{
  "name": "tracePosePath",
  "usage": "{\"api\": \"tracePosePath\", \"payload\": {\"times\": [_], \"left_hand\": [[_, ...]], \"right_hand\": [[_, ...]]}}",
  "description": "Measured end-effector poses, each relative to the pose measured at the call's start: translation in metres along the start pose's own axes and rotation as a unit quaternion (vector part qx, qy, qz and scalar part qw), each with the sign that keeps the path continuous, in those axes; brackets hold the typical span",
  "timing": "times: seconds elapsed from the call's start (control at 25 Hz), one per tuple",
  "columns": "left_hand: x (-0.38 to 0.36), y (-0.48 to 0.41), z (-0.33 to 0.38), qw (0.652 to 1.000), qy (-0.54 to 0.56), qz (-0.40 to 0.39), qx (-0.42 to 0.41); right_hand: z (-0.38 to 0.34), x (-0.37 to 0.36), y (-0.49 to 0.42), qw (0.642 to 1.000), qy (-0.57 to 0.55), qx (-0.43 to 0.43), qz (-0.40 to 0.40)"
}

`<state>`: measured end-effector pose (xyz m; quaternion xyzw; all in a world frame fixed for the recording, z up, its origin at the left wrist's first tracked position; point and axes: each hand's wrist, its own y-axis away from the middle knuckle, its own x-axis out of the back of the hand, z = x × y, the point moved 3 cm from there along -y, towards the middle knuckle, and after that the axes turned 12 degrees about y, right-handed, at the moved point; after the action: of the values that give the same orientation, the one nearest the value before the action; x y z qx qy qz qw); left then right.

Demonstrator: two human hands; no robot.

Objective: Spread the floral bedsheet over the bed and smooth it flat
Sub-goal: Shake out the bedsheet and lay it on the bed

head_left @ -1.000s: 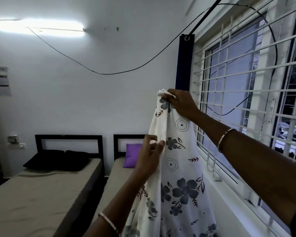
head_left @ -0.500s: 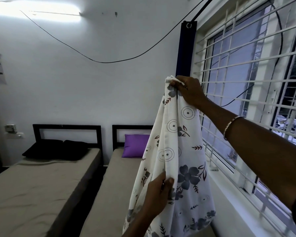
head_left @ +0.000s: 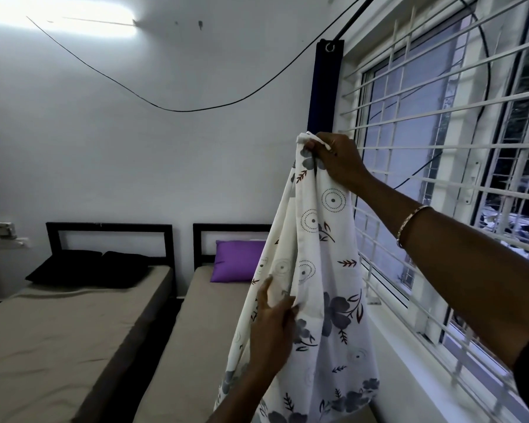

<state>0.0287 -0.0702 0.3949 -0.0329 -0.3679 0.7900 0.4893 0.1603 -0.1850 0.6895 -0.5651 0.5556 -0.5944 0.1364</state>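
Observation:
A white floral bedsheet point(head_left: 321, 245) with grey flowers hangs bunched in the air in front of the window. My right hand point(head_left: 338, 158) grips its top corner, raised high. Lower down, my left hand point(head_left: 271, 328) holds a fold along the sheet's left edge, fingers curled round the cloth. Below and behind the sheet lies the right-hand bed point(head_left: 193, 328) with a bare tan mattress and a purple pillow point(head_left: 237, 261) at its black headboard. The sheet's lower part runs out of view at the bottom.
A second tan bed point(head_left: 52, 337) with black pillows point(head_left: 87, 268) stands on the left, with a dark gap between the beds. A barred window point(head_left: 440, 166) and white sill run along the right. A dark blue curtain point(head_left: 323, 87) hangs by the window; a black cable sags across the wall.
My left hand slid down the sheet's edge from chest height to lower on the cloth. The right hand kept the top corner raised. The sheet hangs longer and more open.

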Motion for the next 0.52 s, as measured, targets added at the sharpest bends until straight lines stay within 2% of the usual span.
{"api": "tracePosePath", "payload": {"times": [0.08, 0.24, 0.36, 0.52], "left_hand": [[0.006, -0.011, -0.002, 1.0, -0.006, 0.014, 0.023], [0.006, -0.022, -0.008, 0.992, 0.115, -0.014, 0.045], [-0.001, -0.016, -0.005, 0.992, 0.122, -0.013, -0.001], [-0.012, -0.008, 0.017, 0.986, 0.131, -0.074, -0.067]], "right_hand": [[-0.004, 0.001, 0.001, 1.0, 0.01, 0.01, 0.002], [-0.007, 0.003, -0.003, 1.0, 0.0, 0.022, 0.0], [-0.002, 0.007, -0.004, 1.0, -0.003, 0.015, 0.005], [-0.001, 0.006, 0.0, 0.999, -0.053, -0.002, -0.005]]}}
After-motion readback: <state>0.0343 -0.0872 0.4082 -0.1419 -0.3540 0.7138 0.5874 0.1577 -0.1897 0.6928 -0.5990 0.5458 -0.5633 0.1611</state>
